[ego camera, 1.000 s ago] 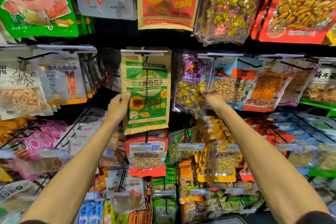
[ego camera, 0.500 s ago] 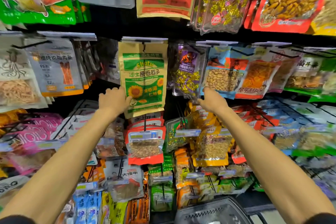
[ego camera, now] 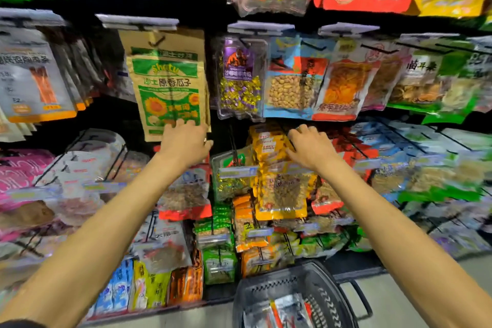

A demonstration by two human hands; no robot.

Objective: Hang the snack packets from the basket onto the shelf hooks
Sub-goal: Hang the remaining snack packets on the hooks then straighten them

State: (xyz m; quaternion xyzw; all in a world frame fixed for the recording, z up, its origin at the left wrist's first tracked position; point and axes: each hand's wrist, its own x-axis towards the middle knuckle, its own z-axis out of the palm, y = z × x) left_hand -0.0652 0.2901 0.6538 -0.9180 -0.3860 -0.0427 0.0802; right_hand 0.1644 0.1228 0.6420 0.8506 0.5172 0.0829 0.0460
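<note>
Seed packet (ego camera: 167,82), brown paper with a green label, hangs on its shelf hook (ego camera: 157,41) at about 11 o'clock from frame centre. It sits slightly crooked against the packet behind it.

Left hand (ego camera: 186,144) is directly at 6 o'clock of the packet. Its grip is apart: straight fingers reach up to the bottom edge, nothing is held, and actual contact cannot be confirmed.

Right hand (ego camera: 311,146) is at 3 o'clock of the left, well apart from it. It is over the row of yellow packets (ego camera: 269,146), fingers loosely bent, with nothing visible in the grip.

Basket (ego camera: 266,287) stands on the floor at 6 o'clock, with silvery packets (ego camera: 282,310) inside still to be hung.

Risks, as judged:
- An upward nudge from the left fingertips could ride the punched hole along the hook and drop the seed packet.
- The bent right fingers could snag the yellow packets on the way down to the basket, pulling one off.
- Motion blur suggests a quick head move, so the reach to the basket may be poorly aimed.

Change from 1.0 s ago:
- The left hand held the packet's left edge at mid-height; it is now off the edge and below the packet.
- The right hand was at the lower corner of the purple candy packet (ego camera: 239,80); it is now a row lower.
- The view has tipped down, bringing the basket in.
</note>
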